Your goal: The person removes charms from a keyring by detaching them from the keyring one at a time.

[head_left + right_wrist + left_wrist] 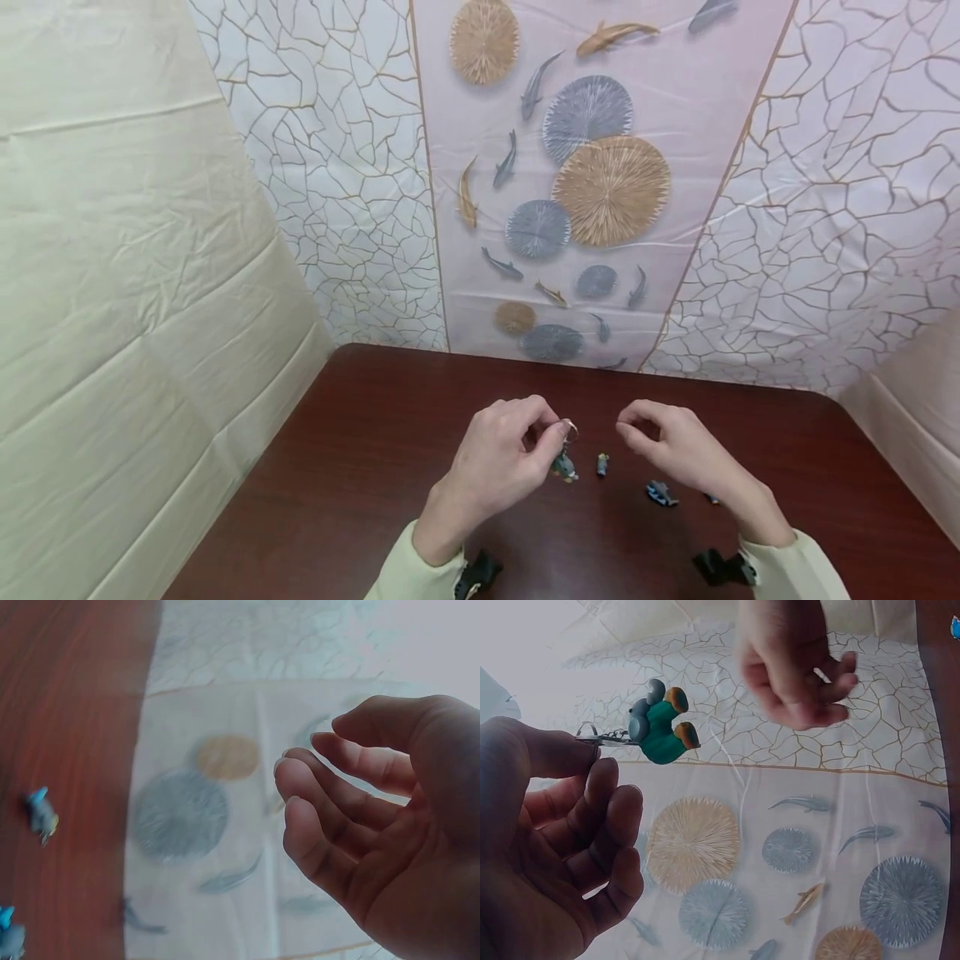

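Observation:
Between thumb and forefinger, my left hand (495, 458) pinches the metal ring (572, 430) of a keychain with a small figurine (565, 467) dangling from it. In the left wrist view the figurine (666, 727) shows a green body, grey rounded parts and orange-brown ends. My right hand (678, 446) hovers to the right of it over the table, its fingers (337, 799) loosely curved around nothing. A small blue-grey figurine (602, 465) lies on the table between the two hands. Below the right hand lies another, blue and dark grey (661, 493).
The dark reddish-brown table (315, 500) reaches back to a patterned cloth (540, 275) hanging behind it. A third small blue item (712, 498) peeks out beside the right wrist. Pale cloth (150, 292) hangs along the left side.

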Tool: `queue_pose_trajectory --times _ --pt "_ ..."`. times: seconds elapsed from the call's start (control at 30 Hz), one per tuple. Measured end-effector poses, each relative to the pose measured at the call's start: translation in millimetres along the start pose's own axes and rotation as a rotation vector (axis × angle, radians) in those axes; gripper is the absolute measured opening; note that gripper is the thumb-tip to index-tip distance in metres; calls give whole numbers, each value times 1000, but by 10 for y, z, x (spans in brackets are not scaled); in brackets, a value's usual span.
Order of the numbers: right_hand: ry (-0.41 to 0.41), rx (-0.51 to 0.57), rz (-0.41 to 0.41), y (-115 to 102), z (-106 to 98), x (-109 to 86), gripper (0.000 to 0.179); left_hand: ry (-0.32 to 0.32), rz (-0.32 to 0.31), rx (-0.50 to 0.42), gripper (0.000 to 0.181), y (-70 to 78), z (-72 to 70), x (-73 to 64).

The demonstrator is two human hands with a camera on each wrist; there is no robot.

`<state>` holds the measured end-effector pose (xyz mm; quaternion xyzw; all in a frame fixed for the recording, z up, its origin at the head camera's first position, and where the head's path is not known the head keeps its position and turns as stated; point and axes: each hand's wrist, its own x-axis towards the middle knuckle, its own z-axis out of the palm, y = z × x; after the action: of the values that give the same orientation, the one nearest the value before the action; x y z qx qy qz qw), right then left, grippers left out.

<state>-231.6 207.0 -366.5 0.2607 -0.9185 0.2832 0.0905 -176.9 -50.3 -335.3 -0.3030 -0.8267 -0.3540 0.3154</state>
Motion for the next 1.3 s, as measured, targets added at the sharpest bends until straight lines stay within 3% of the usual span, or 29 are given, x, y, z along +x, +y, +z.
queue_pose_trajectory --times 0.2,0.4,0.7,0.93,1.3 --pt "97 21 -135 -234 -39 -41 16 -3 -5 -7 13 5 7 -1" --pt "161 35 -209 -425 -92 -88 22 -13 -17 -13 11 7 4 -1" --pt "149 152 -205 -671 -129 -159 24 -20 -17 -27 12 -2 11 0" --pt "142 266 -255 -818 -84 -162 24 -11 -19 -28 12 -6 3 -4" --pt "143 313 -221 -896 51 -140 24 12 -12 -20 12 -21 6 -5"
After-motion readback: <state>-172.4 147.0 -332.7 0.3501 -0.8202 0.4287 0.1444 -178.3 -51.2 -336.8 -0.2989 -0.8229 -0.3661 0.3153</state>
